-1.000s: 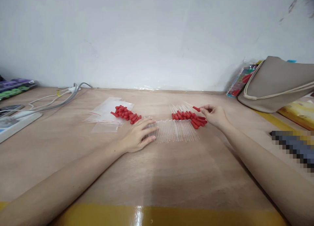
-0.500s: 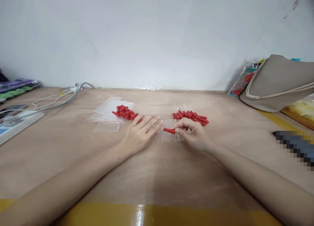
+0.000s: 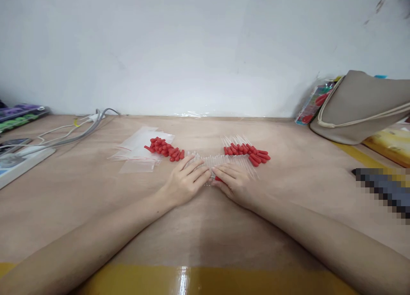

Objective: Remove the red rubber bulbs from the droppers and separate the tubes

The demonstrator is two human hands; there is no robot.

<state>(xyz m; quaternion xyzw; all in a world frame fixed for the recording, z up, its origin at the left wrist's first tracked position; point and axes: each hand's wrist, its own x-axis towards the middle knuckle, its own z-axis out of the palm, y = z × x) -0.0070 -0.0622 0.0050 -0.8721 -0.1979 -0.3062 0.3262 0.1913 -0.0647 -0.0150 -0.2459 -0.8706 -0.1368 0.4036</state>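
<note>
A row of thin clear glass tubes (image 3: 219,160) lies side by side on the table under both hands. My left hand (image 3: 187,179) rests flat over their left part, fingers stretched out. My right hand (image 3: 235,182) is closed on a red rubber bulb (image 3: 218,178); only a bit of the bulb shows between the fingers, and whether a tube is in it is hidden. Beyond the left hand lies a pile of loose red bulbs (image 3: 163,147). Past the right hand are several droppers (image 3: 245,149), red bulbs fitted on thin tubes pointing to the wall.
Clear zip bags (image 3: 133,145) lie partly under the bulb pile. A power strip (image 3: 25,162) with cables (image 3: 86,133) is at the left. To the right are a grey-beige bag (image 3: 361,107), a colourful package (image 3: 315,100) and a dark blurred-out object (image 3: 381,188).
My right hand has moved slightly left and towards me, lowering the red bulb onto the tubes. Its fingers now cover most of the bulb. My left hand stays nearly in place.
</note>
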